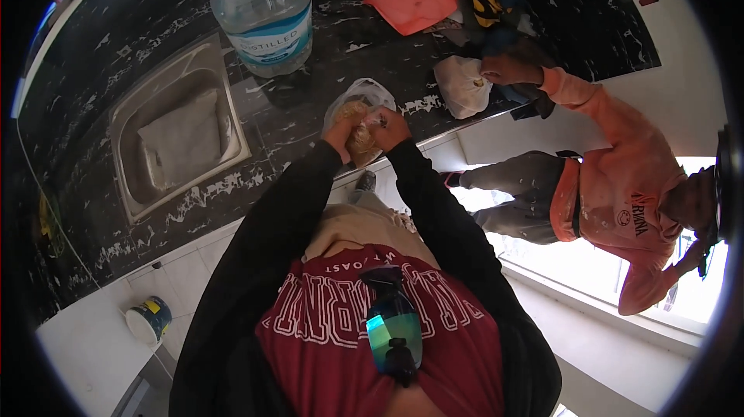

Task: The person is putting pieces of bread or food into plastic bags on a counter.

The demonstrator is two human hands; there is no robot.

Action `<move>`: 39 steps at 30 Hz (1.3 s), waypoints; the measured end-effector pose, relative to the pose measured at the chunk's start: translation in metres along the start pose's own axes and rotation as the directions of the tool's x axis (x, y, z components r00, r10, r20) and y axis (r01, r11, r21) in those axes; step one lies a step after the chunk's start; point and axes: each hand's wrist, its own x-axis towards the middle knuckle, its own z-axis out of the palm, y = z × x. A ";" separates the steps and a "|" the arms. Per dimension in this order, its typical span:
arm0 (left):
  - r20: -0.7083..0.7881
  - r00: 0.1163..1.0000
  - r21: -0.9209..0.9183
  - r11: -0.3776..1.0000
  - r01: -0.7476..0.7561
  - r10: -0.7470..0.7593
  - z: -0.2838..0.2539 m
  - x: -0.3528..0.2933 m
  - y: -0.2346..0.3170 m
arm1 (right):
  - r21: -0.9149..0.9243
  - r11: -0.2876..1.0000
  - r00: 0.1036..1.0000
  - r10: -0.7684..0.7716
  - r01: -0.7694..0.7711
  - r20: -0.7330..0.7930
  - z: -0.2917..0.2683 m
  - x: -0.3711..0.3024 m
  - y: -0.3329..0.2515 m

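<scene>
I see left hand [349,121] and right hand [387,127] both gripping the bag [362,142], fingers curled. Thin crinkly clear plastic, tan contents, at front edge of black, white-veined counter [415,60]. Rounded-corner metal sink [133,146] left, clear round jug [267,8] beyond.

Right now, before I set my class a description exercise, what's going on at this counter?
The person's left hand and right hand hold a clear plastic bag over the front edge of the dark counter; its tan contents can't be made out. To the right, a co-worker's hand touches a whitish bag. A large clear jug stands between the sink and a red-pink container.
</scene>
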 end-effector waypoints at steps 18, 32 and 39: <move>0.026 0.973 0.703 -0.687 -0.181 -0.230 -0.046 0.036 0.076 | 0.377 0.877 0.952 0.246 -0.298 0.180 0.012 0.023 0.020; -0.062 0.971 0.890 0.428 0.158 -0.230 -0.074 0.048 0.105 | 0.281 0.956 0.977 -0.023 0.084 -0.213 0.028 0.031 0.033; -0.172 0.949 0.555 0.770 0.316 -0.265 -0.037 0.028 0.099 | -0.006 1.000 0.995 0.003 -0.004 -0.096 0.014 0.050 0.021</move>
